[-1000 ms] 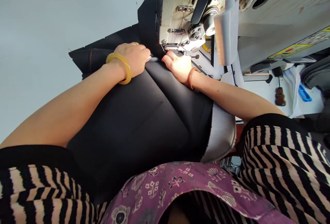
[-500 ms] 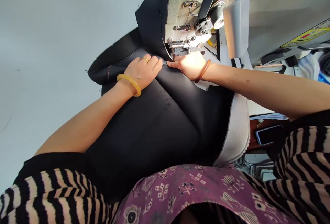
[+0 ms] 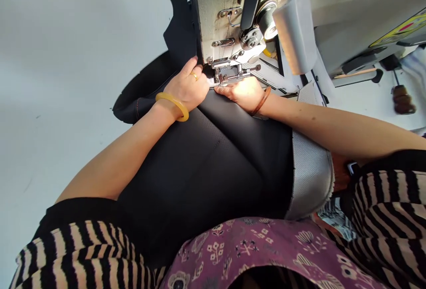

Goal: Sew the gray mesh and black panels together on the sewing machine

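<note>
A large black leather-like cover [image 3: 206,173], partly perforated and with pale grey backing [image 3: 311,173] at its right edge, drapes from the sewing machine [image 3: 216,18] toward my lap. My left hand [image 3: 188,86], wearing a yellow bangle and a ring, grips a fold of the cover just left of the presser foot [image 3: 218,76]. Close by on the right, my right hand [image 3: 244,94] has its fingers closed on the cover's edge, below the foot and its metal guide [image 3: 241,72]. The fingertips of this hand are partly hidden under the metal parts.
A grey lamp [image 3: 296,27] hangs right of the machine head and lights the foot. On the white table [image 3: 60,72] at left, part of the cover spreads out. A wooden-handled tool [image 3: 402,98] lies at far right. Part of a phone [image 3: 353,168] shows beside my right sleeve.
My left hand has come closer to the presser foot and its fingers have curled in. My right hand has slid a little lower below the foot. The whole view has shifted.
</note>
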Demonstrator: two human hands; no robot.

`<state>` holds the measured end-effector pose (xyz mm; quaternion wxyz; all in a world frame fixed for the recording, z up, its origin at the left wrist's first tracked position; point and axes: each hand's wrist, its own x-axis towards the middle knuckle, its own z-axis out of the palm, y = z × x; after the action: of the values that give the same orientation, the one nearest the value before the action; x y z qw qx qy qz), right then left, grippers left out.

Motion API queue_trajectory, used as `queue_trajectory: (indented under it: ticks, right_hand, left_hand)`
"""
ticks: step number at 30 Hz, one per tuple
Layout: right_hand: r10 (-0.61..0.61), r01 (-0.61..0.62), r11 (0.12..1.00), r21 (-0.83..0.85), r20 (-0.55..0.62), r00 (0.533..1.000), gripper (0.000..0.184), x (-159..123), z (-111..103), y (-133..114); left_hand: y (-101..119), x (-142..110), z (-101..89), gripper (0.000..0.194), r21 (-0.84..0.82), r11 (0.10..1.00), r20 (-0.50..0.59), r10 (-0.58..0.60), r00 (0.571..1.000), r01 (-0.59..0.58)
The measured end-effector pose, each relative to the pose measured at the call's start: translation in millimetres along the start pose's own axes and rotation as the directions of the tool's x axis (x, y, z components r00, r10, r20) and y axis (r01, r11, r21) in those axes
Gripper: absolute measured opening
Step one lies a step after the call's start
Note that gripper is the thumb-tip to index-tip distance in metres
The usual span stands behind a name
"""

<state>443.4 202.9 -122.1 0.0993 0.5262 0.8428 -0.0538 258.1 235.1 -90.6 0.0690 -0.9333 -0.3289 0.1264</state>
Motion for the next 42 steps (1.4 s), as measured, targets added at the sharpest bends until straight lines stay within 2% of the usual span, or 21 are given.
queue_trajectory:
  ticks: [2,5,8,11,17,23,28,35,42]
  right_hand:
    - [-0.008,0.008,1.0,0.002,0.012,1.0,0.048,-1,-1,1]
    - [-0.043,0.043,0.999,0.021,-0.01,0.999,0.048,-2,-2,2]
    - [-0.074,0.074,0.997,0.007,-0.051,0.996,0.05,-3,0,4]
    - [-0.091,0.091,0.996,-0.013,-0.049,0.995,0.051,-2,2,5]
    - [-0.161,0.159,0.986,-0.049,-0.047,0.986,0.054,-2,1,6]
    - [-0.253,0.251,0.964,-0.093,-0.017,0.967,0.05,-4,1,16]
    - [-0.261,0.257,0.959,-0.121,-0.018,0.965,0.049,-4,6,22]
    - [-0.267,0.265,0.964,-0.03,-0.158,0.951,0.046,3,22,36]
    - [-0.297,0.298,0.955,-0.003,-0.077,0.952,0.047,-3,3,32]
  left_hand:
    - [-2,0,-0.2,0.07,0.052,0.999,0.079,0.0,0.997,-0.004]
    - [-5,2,-2.6,0.056,0.066,0.996,0.111,-0.059,0.992,0.051]
    - [-7,7,-7.1,0.044,-0.018,0.986,0.176,-0.158,0.972,0.164]
    - [-6,10,-11.7,0.041,-0.074,0.974,0.26,-0.188,0.947,0.213]
    - [10,8,-12.7,0.041,-0.012,0.973,0.264,-0.219,0.939,0.23]
    - [22,7,-8.3,0.044,-0.016,0.971,0.278,-0.226,0.934,0.239]
    - [29,8,-8.0,0.043,-0.02,0.967,0.277,-0.24,0.93,0.255]
    - [47,15,-8.1,0.046,-0.085,0.936,0.253,-0.311,0.916,0.341]
    - [57,17,-8.5,0.049,-0.13,0.902,0.277,-0.365,0.889,0.411]
